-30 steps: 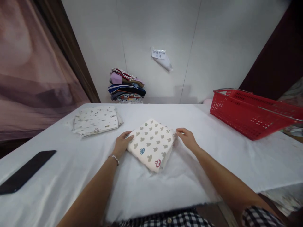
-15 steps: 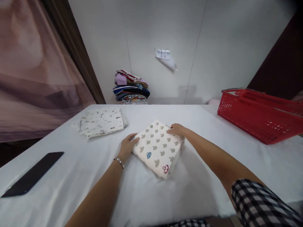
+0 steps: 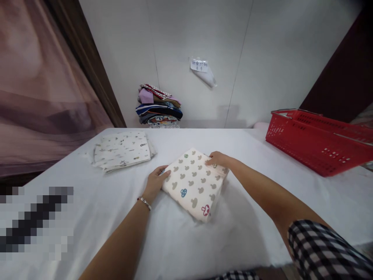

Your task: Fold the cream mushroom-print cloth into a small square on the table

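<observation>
A folded cream cloth (image 3: 189, 181) printed with grey mushrooms, plus a few blue, green and red ones, lies at an angle in front of me. My left hand (image 3: 155, 179) grips its left corner, thumb on top and the other fingers along the edge. On the far right side, my right hand (image 3: 219, 158) is closed on the cloth's edge, with some fingertips hidden. To the left rests another folded white cloth (image 3: 124, 149) with small dark prints, apart from both hands.
A white-covered table (image 3: 233, 233) spans the view. Folded clothes (image 3: 159, 105) are stacked at the back by the wall. A red plastic basket (image 3: 317, 142) stands at the right. At the left, a dark long object (image 3: 35, 221) is pixelated. A labelled plastic bag (image 3: 204, 72) hangs on the wall.
The view has shifted slightly. Both hands keep their hold on the mushroom-print cloth, which has barely moved; its near right corner sits marginally further right.
</observation>
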`<act>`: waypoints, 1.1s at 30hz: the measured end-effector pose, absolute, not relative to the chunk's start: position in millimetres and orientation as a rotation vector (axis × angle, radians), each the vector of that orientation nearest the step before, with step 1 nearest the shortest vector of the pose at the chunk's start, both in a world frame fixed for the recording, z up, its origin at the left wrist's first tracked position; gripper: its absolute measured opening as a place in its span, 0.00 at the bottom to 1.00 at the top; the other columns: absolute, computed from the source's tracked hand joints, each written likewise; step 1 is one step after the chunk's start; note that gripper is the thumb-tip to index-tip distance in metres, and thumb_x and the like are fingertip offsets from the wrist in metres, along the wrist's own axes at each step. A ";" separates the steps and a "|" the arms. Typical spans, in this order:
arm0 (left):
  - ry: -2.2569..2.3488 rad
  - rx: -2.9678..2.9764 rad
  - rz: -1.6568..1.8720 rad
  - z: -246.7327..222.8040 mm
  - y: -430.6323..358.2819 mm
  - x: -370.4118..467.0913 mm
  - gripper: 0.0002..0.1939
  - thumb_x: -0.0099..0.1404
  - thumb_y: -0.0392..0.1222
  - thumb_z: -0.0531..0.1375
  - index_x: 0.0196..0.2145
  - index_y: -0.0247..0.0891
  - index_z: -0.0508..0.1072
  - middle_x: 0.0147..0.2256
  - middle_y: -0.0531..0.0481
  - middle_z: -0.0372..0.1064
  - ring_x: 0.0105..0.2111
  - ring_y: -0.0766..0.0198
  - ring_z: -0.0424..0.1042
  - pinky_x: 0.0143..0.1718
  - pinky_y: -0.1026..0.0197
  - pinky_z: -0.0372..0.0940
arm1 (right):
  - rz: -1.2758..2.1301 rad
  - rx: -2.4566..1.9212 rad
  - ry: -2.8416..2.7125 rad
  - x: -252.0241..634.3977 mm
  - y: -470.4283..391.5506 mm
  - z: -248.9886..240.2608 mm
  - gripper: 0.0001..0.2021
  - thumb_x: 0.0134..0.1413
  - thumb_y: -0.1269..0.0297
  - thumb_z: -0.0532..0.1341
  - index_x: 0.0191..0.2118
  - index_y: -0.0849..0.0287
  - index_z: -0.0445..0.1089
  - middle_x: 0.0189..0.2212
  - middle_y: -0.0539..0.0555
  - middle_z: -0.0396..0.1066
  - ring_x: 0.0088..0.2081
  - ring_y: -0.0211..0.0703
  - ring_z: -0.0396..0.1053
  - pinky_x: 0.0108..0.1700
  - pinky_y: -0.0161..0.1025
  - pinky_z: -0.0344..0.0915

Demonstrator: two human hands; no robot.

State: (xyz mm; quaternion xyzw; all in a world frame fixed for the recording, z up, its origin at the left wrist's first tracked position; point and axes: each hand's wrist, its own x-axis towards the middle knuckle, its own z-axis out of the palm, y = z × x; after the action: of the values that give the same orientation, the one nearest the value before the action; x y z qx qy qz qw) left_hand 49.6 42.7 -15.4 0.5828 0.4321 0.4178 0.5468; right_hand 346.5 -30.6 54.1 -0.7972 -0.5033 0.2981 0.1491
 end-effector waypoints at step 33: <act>1.023 1.344 0.991 -17.4 44.3 51.3 0.26 0.42 0.51 0.67 0.39 0.37 0.73 0.40 0.47 0.72 0.33 0.62 0.70 0.33 0.63 0.65 | 0.314 -2.383 -1.726 343.3 -33.3 27.0 0.20 0.52 0.56 0.57 0.49 0.59 0.66 0.48 0.60 0.67 0.47 0.50 0.65 0.43 0.38 0.60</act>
State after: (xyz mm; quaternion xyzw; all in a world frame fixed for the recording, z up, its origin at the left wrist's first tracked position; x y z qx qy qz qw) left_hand 51.3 44.3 -17.4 0.5698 0.4334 0.4201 0.5577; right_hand 343.3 -33.3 27.0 -0.8019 -0.5810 0.1055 0.0910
